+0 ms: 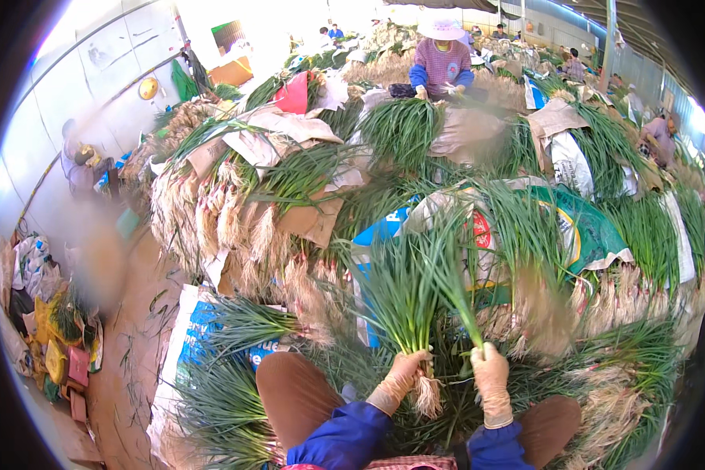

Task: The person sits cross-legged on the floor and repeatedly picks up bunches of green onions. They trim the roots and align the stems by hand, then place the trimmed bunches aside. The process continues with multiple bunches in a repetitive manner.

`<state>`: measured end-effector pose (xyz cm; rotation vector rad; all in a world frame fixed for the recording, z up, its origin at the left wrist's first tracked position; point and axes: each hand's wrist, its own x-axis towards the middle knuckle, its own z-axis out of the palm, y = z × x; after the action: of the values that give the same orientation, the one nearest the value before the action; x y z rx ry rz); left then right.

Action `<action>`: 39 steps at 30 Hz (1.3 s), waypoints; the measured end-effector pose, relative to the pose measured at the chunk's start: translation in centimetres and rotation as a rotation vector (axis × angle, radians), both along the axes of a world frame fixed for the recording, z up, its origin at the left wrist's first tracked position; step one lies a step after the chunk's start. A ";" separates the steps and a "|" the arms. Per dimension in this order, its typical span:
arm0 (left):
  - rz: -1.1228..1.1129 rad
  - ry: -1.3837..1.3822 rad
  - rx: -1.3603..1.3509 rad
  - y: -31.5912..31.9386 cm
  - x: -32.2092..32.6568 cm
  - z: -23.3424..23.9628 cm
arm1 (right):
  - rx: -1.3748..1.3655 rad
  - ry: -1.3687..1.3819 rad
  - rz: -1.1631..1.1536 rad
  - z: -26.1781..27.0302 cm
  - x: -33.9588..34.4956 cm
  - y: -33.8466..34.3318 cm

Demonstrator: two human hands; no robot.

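Note:
My gloved left hand (400,377) grips a bunch of spring onions (408,302) near its base. The leaves fan upward and the pale roots hang below my fist. Just to the right, my gloved right hand (491,375) is closed around a thinner set of green stalks (469,314), whose lower ends my fingers hide. Loose leaves lie between and beneath both hands. A laid-down bundle of spring onions (252,320) is left of my knee, with another leafy pile (229,393) nearer me. To the right lie rooted spring onions (608,405).
Ahead, a bank of spring onions (229,205) is partly covered by sacks, including a green sack (587,229). A person in a wide hat (440,64) works behind it. At left are a littered floor (129,352), a pink container (78,367) and a standing person (76,158).

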<state>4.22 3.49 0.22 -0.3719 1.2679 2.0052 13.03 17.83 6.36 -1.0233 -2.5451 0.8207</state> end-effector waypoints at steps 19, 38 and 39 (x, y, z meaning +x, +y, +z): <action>-0.190 0.130 0.038 -1.7 1.5 2.0 | -0.400 -0.047 0.608 2.5 4.4 -1.9; -0.133 -0.103 0.073 -1.6 1.4 1.2 | -1.150 0.697 0.052 -4.6 -1.8 -2.2; -0.183 -0.014 0.141 -1.5 1.3 1.3 | -1.004 0.679 0.113 -4.1 -1.3 -1.9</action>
<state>5.50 1.95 1.51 -0.1940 1.1029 1.9186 11.74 15.98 2.26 -0.6070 -1.5634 2.1330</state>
